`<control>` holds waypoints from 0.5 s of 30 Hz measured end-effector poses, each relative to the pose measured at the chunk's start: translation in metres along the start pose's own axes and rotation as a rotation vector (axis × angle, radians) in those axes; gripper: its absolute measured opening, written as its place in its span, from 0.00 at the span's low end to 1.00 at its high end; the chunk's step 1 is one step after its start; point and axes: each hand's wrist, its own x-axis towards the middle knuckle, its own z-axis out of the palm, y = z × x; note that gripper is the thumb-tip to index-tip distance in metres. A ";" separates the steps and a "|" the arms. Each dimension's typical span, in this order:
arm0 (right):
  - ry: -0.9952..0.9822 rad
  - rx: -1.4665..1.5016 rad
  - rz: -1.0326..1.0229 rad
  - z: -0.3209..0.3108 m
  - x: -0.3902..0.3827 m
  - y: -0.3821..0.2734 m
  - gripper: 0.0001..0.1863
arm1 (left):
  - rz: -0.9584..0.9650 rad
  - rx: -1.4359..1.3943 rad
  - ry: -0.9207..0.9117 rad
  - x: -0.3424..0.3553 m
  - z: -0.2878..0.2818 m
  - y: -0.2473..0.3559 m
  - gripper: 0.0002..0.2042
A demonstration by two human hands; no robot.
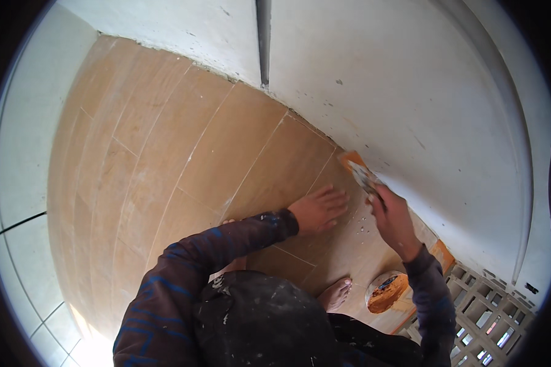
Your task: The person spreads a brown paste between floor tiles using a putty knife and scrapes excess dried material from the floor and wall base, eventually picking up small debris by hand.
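My right hand (389, 217) is closed round a putty knife (364, 174) smeared with orange paste. The blade meets the foot of the white wall (410, 92) where it joins the wood-look tile floor (183, 140). To the lower left of the knife, my left hand (321, 208) lies on the floor with its fingers spread and nothing held. An open round container of orange paste (386, 292) stands by my bare foot (335, 293), below my right hand.
A pale tiled wall (24, 122) bounds the floor on the left. At the lower right is a pale openwork block screen (483, 315), beside an orange-smeared strip (442, 255) at the wall's foot. A narrow dark vertical groove (263, 43) runs down the white wall.
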 end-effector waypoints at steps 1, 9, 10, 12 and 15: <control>0.025 -0.079 -0.092 0.018 0.020 -0.001 0.10 | 0.098 -0.127 -0.081 -0.014 0.004 0.000 0.29; 0.071 -0.522 -0.282 0.078 0.128 -0.016 0.10 | -0.498 0.059 0.299 -0.072 -0.084 -0.030 0.28; 0.059 -0.526 -0.284 0.082 0.130 -0.016 0.10 | -0.586 0.111 0.310 -0.075 -0.088 -0.035 0.30; 0.082 -0.605 -0.282 0.087 0.131 -0.015 0.11 | -0.577 0.153 0.271 -0.072 -0.092 -0.042 0.31; 0.095 -0.660 -0.315 0.089 0.133 -0.024 0.10 | -0.553 0.193 0.188 -0.064 -0.094 -0.044 0.34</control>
